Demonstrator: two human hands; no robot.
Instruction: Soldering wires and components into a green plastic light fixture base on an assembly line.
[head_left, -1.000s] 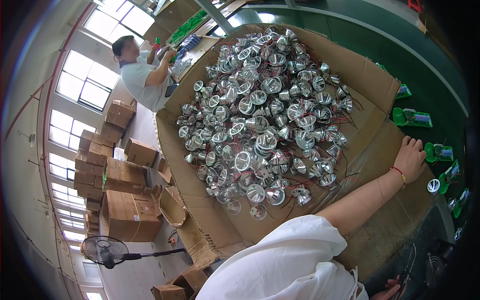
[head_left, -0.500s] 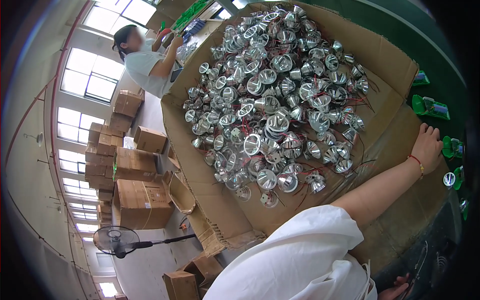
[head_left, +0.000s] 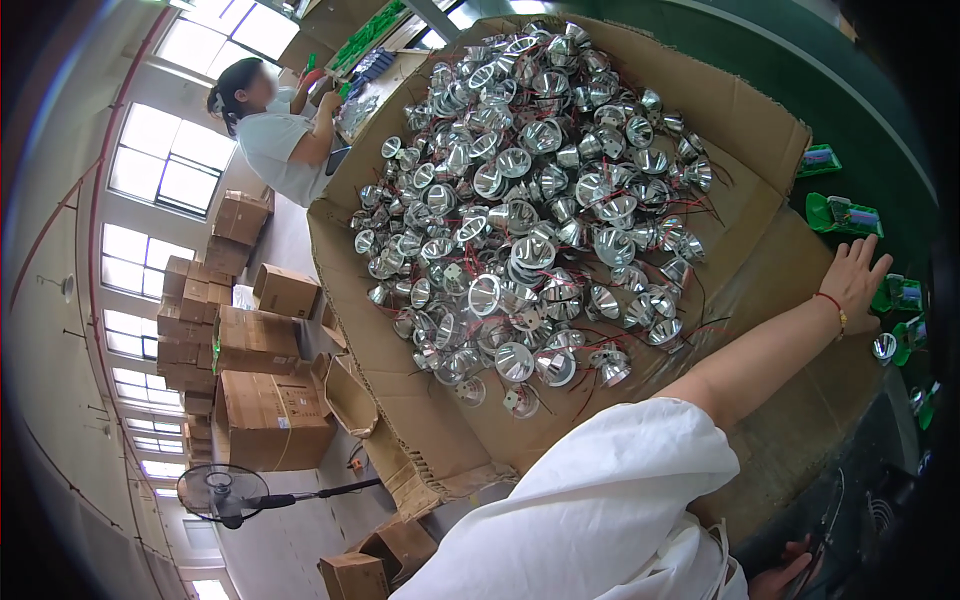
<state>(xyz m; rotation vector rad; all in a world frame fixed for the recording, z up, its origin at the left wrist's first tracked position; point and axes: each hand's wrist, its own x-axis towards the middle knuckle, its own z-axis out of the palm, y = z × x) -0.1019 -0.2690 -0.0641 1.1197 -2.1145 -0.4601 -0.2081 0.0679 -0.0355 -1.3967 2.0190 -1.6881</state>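
Observation:
My left hand (head_left: 852, 280), with a red string bracelet, reaches over the cardboard flap with its fingers spread and nothing visibly held. It is beside a row of green plastic housings: one (head_left: 840, 215) with a blue cylindrical cell lies just beyond the fingertips, another (head_left: 897, 294) next to the hand. A silver reflector cup (head_left: 884, 346) lies near the wrist. My right hand (head_left: 785, 575), low and in shadow, has its fingers closed around a thin dark thing I cannot make out. A large open carton (head_left: 740, 130) holds a heap of silver reflector cups (head_left: 535, 250) with red wires.
Another green housing (head_left: 820, 160) lies farther along the green table surface (head_left: 690, 45). A person in white (head_left: 275, 145) works at a bench at the back left. Stacked cartons (head_left: 270, 420) and a standing fan (head_left: 225, 495) are at the left.
My left hand has opened out, its fingers now spread toward the green housing with the blue cell. The whole view has shifted slightly, moving the carton left in the picture.

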